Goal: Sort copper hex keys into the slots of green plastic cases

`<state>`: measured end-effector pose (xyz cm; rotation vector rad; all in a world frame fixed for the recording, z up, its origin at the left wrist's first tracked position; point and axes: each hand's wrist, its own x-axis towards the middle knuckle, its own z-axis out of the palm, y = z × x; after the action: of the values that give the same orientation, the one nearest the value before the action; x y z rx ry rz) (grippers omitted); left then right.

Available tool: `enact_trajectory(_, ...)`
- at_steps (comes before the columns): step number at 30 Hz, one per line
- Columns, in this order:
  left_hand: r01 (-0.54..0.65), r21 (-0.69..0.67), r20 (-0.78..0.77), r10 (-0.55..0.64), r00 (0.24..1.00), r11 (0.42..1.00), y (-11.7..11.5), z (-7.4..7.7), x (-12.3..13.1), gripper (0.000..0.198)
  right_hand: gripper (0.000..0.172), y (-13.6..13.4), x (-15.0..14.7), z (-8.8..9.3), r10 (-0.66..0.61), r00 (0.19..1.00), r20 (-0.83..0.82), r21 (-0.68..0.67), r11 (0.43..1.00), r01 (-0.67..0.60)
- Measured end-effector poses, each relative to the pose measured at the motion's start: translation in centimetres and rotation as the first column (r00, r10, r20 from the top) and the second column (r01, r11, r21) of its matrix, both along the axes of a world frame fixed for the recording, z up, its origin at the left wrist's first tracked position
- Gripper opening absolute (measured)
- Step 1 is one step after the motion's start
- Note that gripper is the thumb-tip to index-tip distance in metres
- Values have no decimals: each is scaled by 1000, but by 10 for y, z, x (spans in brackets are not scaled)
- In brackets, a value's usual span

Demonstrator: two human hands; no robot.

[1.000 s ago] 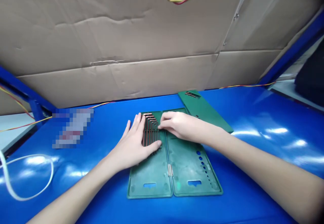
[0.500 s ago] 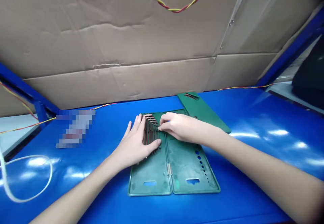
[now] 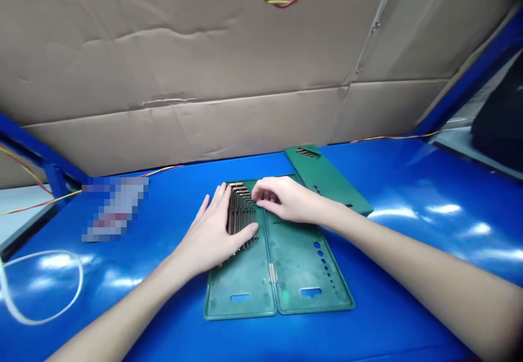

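Observation:
A green plastic hex key case (image 3: 241, 283) lies unfolded on the blue table, its two halves joined by a hinge. In its left half sits a row of L-shaped hex keys (image 3: 244, 209), graded from long to short. My left hand (image 3: 210, 234) lies flat over the left edge of that row, fingers spread and thumb reaching across the lower ends. My right hand (image 3: 278, 198) is curled at the bent ends of the shortest keys, thumb and fingertips close together. Whatever its fingertips pinch is too small to make out.
Behind the open case, a second green case (image 3: 333, 179) lies closed at an angle, touching it or nearly so. A white cable (image 3: 79, 280) loops at the left near a blurred packet (image 3: 116, 209). Cardboard (image 3: 245, 67) walls the back, with a twisted red-yellow wire (image 3: 281, 5) hanging in front.
My right hand's fingertips have shifted slightly up, and its curled fingers show more openly above the thumb. My left hand stays on the key row. The whole view has shifted a little.

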<state>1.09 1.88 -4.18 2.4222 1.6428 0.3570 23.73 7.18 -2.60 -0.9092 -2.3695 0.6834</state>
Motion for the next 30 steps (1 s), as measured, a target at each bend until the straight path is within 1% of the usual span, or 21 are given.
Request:
enact_trajectory(5,-14,5,-8,14,1000,1000,1,0,1,95,12,0,-1,1,20,1000,23,40,999,-20)
enact_trajectory(10,-18,36,13,17,1000,999,2,0,3,91,17,2,1,1,74,995,62,154,985,-83)
enact_trajectory(14,-28,20,25,27,999,999,3,0,4,87,19,2,2,2,96,986,133,220,968,-124)
enact_trajectory(20,-46,16,43,46,998,999,6,-3,5,87,21,4,3,3,128,973,191,255,951,-175)
enact_trajectory(22,-48,19,53,47,997,999,6,-3,6,85,20,4,3,3,123,974,191,249,954,-169)
enact_trajectory(25,-50,16,60,49,997,999,6,-2,6,82,18,1,1,4,62,986,152,205,974,-93)
enact_trajectory(28,-46,4,47,46,998,999,7,-1,5,86,16,-1,-1,4,-22,996,91,101,995,13)
enact_trajectory(30,-40,-1,27,40,999,999,9,0,4,89,13,-1,-2,3,-73,996,58,11,997,73)
